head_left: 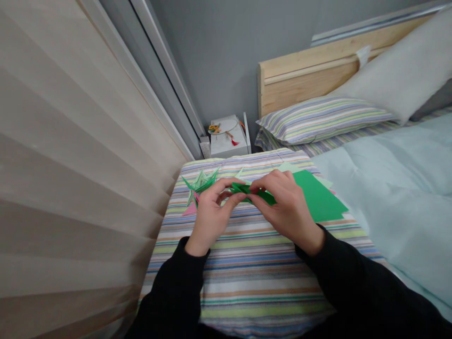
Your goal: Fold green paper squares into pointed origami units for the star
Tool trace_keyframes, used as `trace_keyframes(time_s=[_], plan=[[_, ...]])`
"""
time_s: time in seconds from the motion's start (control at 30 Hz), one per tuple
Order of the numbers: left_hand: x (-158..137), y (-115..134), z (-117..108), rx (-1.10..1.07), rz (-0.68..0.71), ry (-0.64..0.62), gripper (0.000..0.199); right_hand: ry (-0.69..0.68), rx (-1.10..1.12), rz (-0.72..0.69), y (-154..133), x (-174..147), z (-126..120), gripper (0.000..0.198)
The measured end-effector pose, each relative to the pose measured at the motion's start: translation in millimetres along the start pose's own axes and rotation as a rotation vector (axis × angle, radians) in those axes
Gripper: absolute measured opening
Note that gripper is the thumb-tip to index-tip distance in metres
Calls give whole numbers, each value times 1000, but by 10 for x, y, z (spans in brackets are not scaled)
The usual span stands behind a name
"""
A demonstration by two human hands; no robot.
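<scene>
Between my two hands is a small piece of folded green paper [241, 188], held above a striped cloth. My left hand [216, 207] pinches its left end between thumb and fingers. At the other end my right hand [285, 200] grips it, covering part of the paper. Several folded paper shapes [202, 182] in green and light green lie left of my left hand, with a pink paper piece [190, 209] among them. Beyond my right hand rests a stack of green paper sheets [319, 197], with paler sheets showing under its edges.
The striped cloth [254, 278] covers the table in front of me. Right of it is a bed with a pale blue quilt [395, 188] and a striped pillow [328, 117]. A pleated curtain [88, 188] hangs close on the left. Behind the table stands a small white cabinet [229, 148].
</scene>
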State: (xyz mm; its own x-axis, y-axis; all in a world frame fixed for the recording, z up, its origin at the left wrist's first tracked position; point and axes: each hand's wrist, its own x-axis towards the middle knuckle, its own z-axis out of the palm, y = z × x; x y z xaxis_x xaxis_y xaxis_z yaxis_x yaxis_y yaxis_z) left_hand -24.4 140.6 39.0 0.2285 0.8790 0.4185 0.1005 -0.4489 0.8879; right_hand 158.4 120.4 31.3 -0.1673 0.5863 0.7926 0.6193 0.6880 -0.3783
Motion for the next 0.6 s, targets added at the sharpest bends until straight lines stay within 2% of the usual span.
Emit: trace_keyframes(time_s=[0.2, 0.27, 0.33, 0.4, 0.5, 0.6], plan=[[41, 3, -18, -28, -32, 157, 6, 16, 80, 64, -41, 21, -26, 9], [53, -5, -26, -19, -45, 201, 7, 33, 160, 121, -55, 26, -36, 4], [60, -16, -35, -6, -50, 223, 9, 1, 235, 200, -59, 28, -36, 12], [59, -25, -41, 15, -38, 219, 9, -83, 293, 273, -54, 25, -21, 19], [39, -22, -36, 65, 4, 166, 9, -206, 372, 342, -44, 19, 15, 14], [12, -3, -19, 120, 40, 125, 6, -254, 413, 391, -45, 21, 26, 18]])
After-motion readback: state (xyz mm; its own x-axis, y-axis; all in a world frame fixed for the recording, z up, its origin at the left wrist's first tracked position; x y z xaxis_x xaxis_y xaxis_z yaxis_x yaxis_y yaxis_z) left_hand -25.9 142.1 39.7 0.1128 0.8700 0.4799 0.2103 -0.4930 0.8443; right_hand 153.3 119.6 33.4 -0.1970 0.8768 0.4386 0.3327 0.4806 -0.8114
